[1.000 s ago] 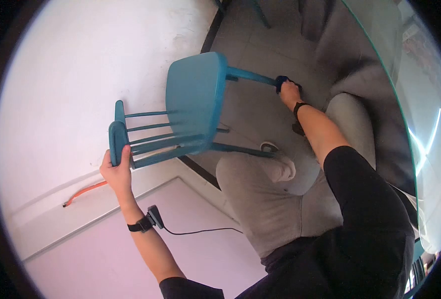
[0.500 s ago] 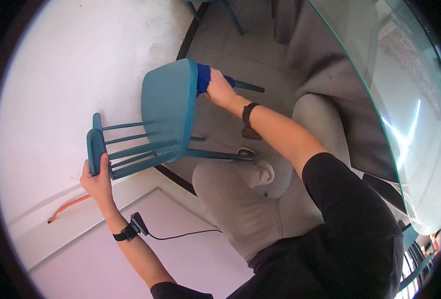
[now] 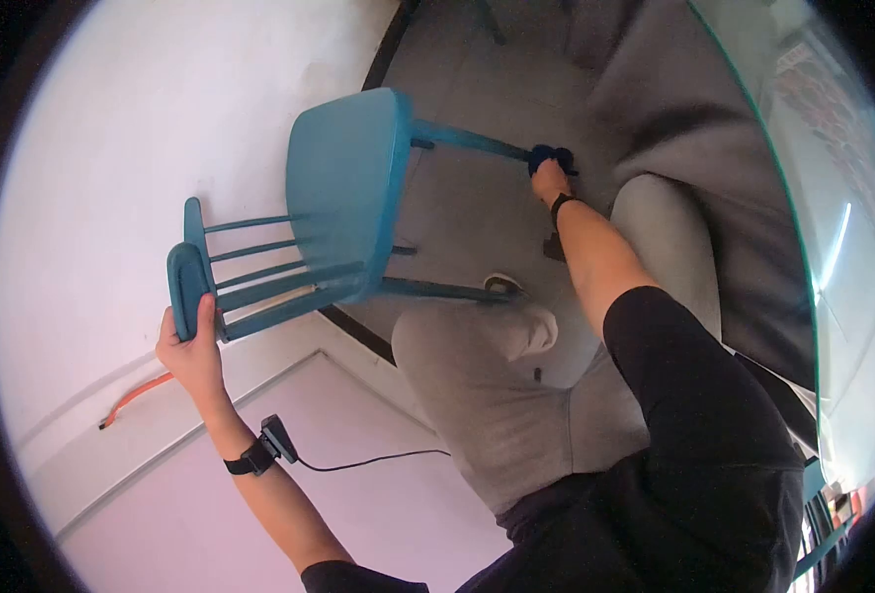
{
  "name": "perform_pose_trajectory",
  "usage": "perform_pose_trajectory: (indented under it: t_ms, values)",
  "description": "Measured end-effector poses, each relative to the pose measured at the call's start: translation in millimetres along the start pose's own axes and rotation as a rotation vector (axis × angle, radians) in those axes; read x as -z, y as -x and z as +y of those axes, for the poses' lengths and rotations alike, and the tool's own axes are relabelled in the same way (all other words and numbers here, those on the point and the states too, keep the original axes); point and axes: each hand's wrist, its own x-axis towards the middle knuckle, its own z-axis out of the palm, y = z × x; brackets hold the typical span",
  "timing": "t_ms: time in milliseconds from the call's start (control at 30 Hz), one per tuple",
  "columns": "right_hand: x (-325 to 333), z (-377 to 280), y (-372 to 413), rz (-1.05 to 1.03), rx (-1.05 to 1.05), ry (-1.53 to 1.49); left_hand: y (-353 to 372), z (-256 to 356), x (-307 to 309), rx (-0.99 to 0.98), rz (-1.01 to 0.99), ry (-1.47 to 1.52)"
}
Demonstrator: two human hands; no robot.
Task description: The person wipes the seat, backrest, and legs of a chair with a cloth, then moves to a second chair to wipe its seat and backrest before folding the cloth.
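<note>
A teal wooden chair (image 3: pixel 343 193) is tipped in front of me, its seat turned sideways and its spindled backrest toward the left. My left hand (image 3: pixel 195 346) is closed round the end of the backrest's top rail (image 3: pixel 188 287). My right hand (image 3: pixel 553 178) is closed on a dark blue cloth (image 3: pixel 551 158), which is wrapped round the foot end of the chair's upper front leg (image 3: pixel 472 140). Another leg (image 3: pixel 447 290) points toward my shoe.
A glass-topped table (image 3: pixel 833 257) with a grey-brown cloth (image 3: pixel 674 99) hanging below stands at the right. A white wall (image 3: pixel 161 128) is on the left, with an orange tube (image 3: pixel 136 397) low on it. My bent legs (image 3: pixel 477 385) are below the chair.
My right hand has slid with the blue cloth from beside the seat outward to the leg's far end, uncovering the leg. My left hand keeps its hold on the backrest.
</note>
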Motion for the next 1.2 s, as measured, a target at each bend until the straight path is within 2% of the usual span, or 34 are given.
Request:
perform_pose_trajectory:
  t_ms: [100,167,300,367,433,500,533,600,633,700,767,833,900,967,1033,1133,1200]
  values:
    - [11.0,-17.8,10.9,-0.057,0.022,0.020,-2.9,-2.2,-0.3,0.025,-0.002,0.037]
    - [10.2,-39.0,22.9,0.087,0.226,0.147,-1.5,2.7,-0.9,0.024,0.009,0.041]
    - [41.6,-130.0,70.4,0.228,0.425,0.137,-1.1,-1.2,3.8,0.044,-0.007,0.055]
    - [51.0,-169.7,86.3,0.305,0.591,0.028,-1.8,1.3,3.7,0.026,-0.002,0.060]
    - [50.7,-206.0,95.7,0.367,0.785,-0.220,-1.2,2.4,3.1,-0.001,-0.001,0.066]
    - [68.6,-243.7,126.7,0.289,0.857,0.071,-1.8,-1.9,4.9,0.022,-0.032,0.080]
    - [76.7,-245.7,126.6,0.293,0.856,0.074,-3.5,-2.8,4.8,0.019,-0.033,0.084]
    - [88.1,-243.7,127.0,0.302,1.146,-0.255,-1.5,-3.2,6.2,-0.006,-0.011,0.047]
    - [94.3,-237.1,123.5,0.308,1.151,-0.249,-0.1,-0.9,6.0,-0.008,-0.006,0.055]
    - [94.1,-219.2,115.3,0.287,1.221,0.007,-1.7,-3.2,6.6,0.055,-0.026,0.088]
    - [67.3,-195.1,94.1,0.336,1.153,0.101,-3.1,-7.0,7.1,0.035,-0.028,0.078]
    - [57.4,-176.8,84.8,0.258,0.774,-0.264,-3.4,-8.9,7.3,0.011,-0.023,0.067]
    - [58.9,-149.2,76.5,0.161,0.536,-0.239,-3.8,-6.5,6.4,0.008,-0.028,0.093]
    - [36.8,-114.0,52.9,0.208,0.540,-0.127,-2.7,-4.4,6.2,0.028,-0.019,0.083]
    - [0.4,-81.1,22.2,0.401,0.587,0.126,-3.6,-1.9,6.1,0.049,-0.014,0.069]
    - [27.4,-99.2,38.4,0.289,0.595,0.166,-4.7,-4.9,4.5,0.019,-0.020,0.053]
    - [44.3,-116.1,45.9,0.244,0.581,0.118,-5.2,-7.7,3.7,0.027,-0.021,0.147]
